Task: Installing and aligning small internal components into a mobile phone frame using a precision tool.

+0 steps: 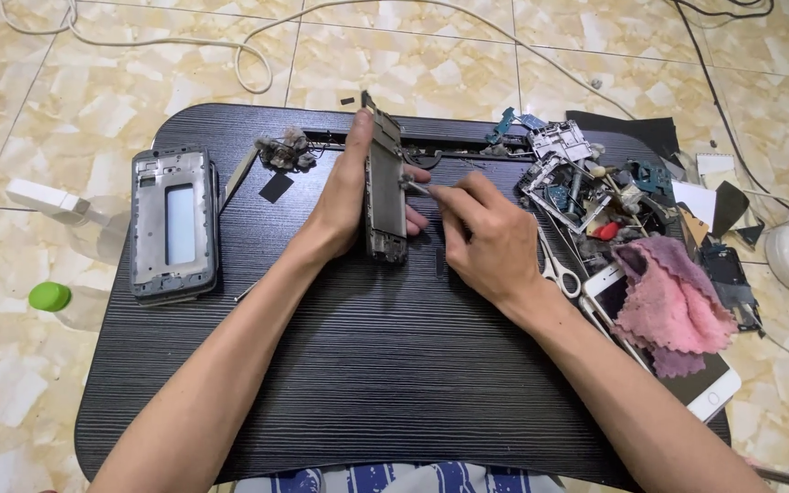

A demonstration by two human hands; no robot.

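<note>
You're working on a phone frame.
Your left hand [344,205] grips the upright phone frame [385,187] on the surface [367,365]; right hand [490,237] fingers pinch tweezers [415,187] against it.

Grey phone frame [385,187] upright on edge, mid-table.

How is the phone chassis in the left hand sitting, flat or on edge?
On edge. The phone chassis stands on its long side on the black lap desk, left hand bracing it, right hand applying a thin tool.
</note>
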